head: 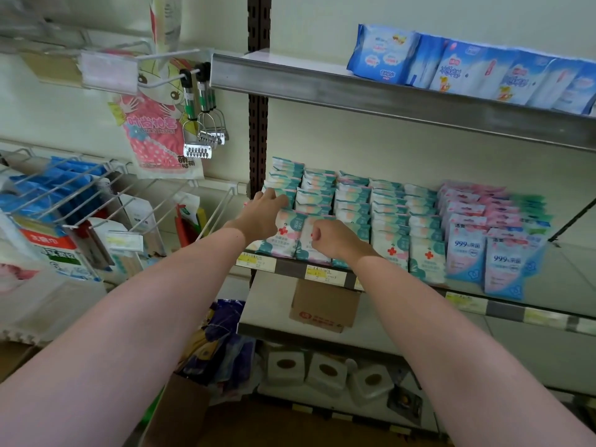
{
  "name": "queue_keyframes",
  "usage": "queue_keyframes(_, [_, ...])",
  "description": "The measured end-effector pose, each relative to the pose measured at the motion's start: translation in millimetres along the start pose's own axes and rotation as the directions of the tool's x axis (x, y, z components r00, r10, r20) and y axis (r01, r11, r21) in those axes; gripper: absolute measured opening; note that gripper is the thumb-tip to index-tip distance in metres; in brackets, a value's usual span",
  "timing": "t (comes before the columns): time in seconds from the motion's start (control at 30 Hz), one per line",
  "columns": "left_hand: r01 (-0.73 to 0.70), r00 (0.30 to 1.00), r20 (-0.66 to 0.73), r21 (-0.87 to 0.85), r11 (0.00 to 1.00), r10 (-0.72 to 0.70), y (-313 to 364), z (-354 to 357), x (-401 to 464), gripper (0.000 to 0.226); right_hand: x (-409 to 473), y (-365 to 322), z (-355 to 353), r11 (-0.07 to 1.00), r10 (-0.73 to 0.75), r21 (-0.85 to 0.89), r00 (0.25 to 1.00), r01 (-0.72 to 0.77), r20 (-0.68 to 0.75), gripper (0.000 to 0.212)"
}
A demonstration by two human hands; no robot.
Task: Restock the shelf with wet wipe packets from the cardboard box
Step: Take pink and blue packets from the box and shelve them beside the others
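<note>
Rows of teal-and-white wet wipe packets (354,204) with red crosses stand on the middle shelf (325,275). My left hand (261,214) reaches into the leftmost row, its straight fingers pressing against the packets there. My right hand (329,237) is curled over the top of the front wet wipe packet (314,250) in the second row. A small cardboard box (325,304) sits on the shelf below, right under my hands; its inside is hidden.
Pink and blue 999 wipe packs (467,253) fill the shelf's right part. Blue pad packs (451,66) lie on the upper shelf. Wire hooks with hanging goods (200,124) and a wire rack (80,195) are at left. Another open cardboard box (180,411) stands on the floor.
</note>
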State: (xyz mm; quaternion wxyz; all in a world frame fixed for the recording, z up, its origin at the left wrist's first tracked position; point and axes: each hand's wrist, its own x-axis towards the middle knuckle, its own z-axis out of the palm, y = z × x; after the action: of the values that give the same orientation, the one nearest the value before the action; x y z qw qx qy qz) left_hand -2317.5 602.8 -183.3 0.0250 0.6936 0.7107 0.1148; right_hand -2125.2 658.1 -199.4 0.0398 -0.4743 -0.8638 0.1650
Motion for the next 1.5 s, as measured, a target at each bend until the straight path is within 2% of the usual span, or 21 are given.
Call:
queue_keyframes(0.23, [0.109,0.992,-0.067,0.036,0.993,-0.107,12.9,-9.4,-24.7,0.055,-17.3,-10.5,-0.7,0.998,-0.052,0.04,0.998,0.051,0.038,0.008])
queue_keyframes(0.33, [0.2,0.98,-0.013,0.038,0.979,-0.199,17.5,-12.4,-39.7,0.047,-24.9,-15.2,-1.2,0.994,-0.105,0.034,0.991,0.103,0.079,0.008])
queue_keyframes(0.43, [0.263,0.962,0.04,0.116,0.958,-0.269,20.5,-17.0,-61.4,0.042,-29.0,-25.0,-1.4,0.987,-0.161,0.032,0.98,0.158,0.118,0.005])
queue_keyframes(0.57, [0.385,0.91,0.115,0.13,0.914,-0.399,16.0,-17.1,-103.8,0.044,-40.0,-51.6,10.5,0.973,-0.231,0.052,0.957,0.225,0.177,0.003])
queue_keyframes(0.73, [0.496,0.85,0.125,0.143,0.857,-0.512,2.7,1.4,-174.8,0.041,-61.7,-81.2,50.1,0.955,-0.295,0.051,0.915,0.293,0.275,0.007])
queue_keyframes(1.0, [0.624,0.728,0.247,0.146,0.767,-0.639,-21.0,34.8,-275.2,0.027,-101.0,-118.1,120.4,0.93,-0.358,0.068,0.845,0.361,0.397,0.008])
queue_keyframes(1.23, [0.696,0.666,0.285,0.098,0.712,-0.69,-67.2,68.0,-359.4,0.04,-126.8,-178.6,188.9,0.913,-0.382,0.065,0.789,0.402,0.482,0.003])
queue_keyframes(1.4, [0.743,0.604,0.36,0.067,0.666,-0.711,-113.7,75.9,-419.4,0.029,-147.3,-239.5,236.3,0.905,-0.387,0.064,0.747,0.421,0.54,0.003])
queue_keyframes(1.5, [0.763,0.584,0.38,0.045,0.645,-0.717,-142.9,88.2,-455.5,0.03,-160.2,-272.3,264.9,0.893,-0.376,0.028,0.712,0.449,0.593,0.003])
